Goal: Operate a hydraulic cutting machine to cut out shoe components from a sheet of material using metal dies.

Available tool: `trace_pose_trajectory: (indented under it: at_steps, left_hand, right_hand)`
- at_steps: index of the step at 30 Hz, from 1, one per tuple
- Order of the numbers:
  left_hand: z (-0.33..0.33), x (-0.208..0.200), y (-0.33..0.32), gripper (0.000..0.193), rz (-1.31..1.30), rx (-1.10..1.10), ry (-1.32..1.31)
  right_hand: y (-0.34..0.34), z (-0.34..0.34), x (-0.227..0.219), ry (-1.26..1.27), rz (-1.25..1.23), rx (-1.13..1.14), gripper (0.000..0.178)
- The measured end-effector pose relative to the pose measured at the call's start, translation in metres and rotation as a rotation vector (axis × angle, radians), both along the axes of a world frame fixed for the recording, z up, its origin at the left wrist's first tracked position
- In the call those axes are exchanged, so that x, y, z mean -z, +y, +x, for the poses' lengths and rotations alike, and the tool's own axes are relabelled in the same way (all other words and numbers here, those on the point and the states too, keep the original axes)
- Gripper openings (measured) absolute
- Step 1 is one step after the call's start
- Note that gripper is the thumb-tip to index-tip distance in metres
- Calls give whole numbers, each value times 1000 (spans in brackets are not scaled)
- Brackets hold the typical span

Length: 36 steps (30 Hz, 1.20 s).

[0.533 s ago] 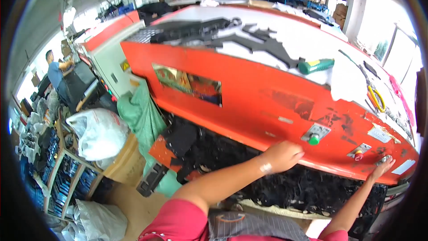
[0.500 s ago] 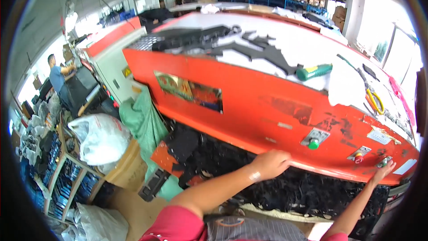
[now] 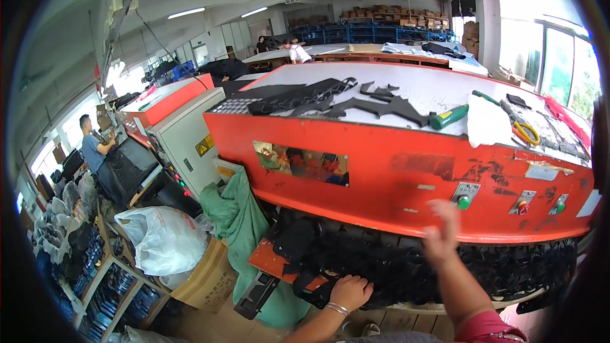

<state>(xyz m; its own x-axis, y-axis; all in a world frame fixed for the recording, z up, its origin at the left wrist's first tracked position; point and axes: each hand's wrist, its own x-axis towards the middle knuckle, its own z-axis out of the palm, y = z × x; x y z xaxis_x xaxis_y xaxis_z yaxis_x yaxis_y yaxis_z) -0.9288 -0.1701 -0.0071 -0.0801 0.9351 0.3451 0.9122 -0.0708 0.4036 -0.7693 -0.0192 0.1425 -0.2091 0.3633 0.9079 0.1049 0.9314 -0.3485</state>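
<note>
A long red machine [image 3: 381, 152] with a white top fills the middle. My right hand [image 3: 443, 235] is raised in front of its side panel, slightly blurred, fingers apart and holding nothing. Just beyond it is a green push button [image 3: 463, 202]; to the right are a red knob [image 3: 522, 208] and another green button [image 3: 559, 208]. Lower down, my left hand [image 3: 351, 293] is at the edge of a heap of black scraps [image 3: 406, 273] under the machine. Its fingers are curled down, and whatever is beneath them is hidden.
On the white top are black cut pieces [image 3: 381, 108], a green tool [image 3: 449, 117] and yellow-handled pliers [image 3: 527, 133]. Left stand a grey cabinet [image 3: 184, 140], green cloth [image 3: 235, 213], a white plastic bag [image 3: 159, 238] and a cardboard box [image 3: 206, 279]. A person [image 3: 95, 152] stands far left.
My right hand has left the rightmost green button and moved left. My left hand has dropped from the machine's lower edge to the black scraps. The view has shifted.
</note>
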Motion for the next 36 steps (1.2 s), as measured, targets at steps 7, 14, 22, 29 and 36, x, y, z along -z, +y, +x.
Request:
trace_pose_trajectory:
  at_steps: [7, 14, 22, 29, 36]
  left_hand:
    - [-3, -8, -34, 33, -164, 117, -44]
    - [-61, -53, -58, 44, -537, 400, -539]
    - [-119, 9, 34, 37, -42, -124, -826]
    - [-161, 71, 71, 45, -393, -98, -1105]
    - [-131, 61, 63, 73, -610, 1, -1540]
  right_hand:
    - [-42, -71, 24, -674, -288, -188, 53]
    - [-25, -91, 133, -1075, -172, 135, 72]
    - [-61, -133, 123, -1567, -260, 108, 66]
    - [-68, -147, 54, -1693, -530, -182, 76]
    - [-53, -111, 94, -1421, -709, -330, 70]
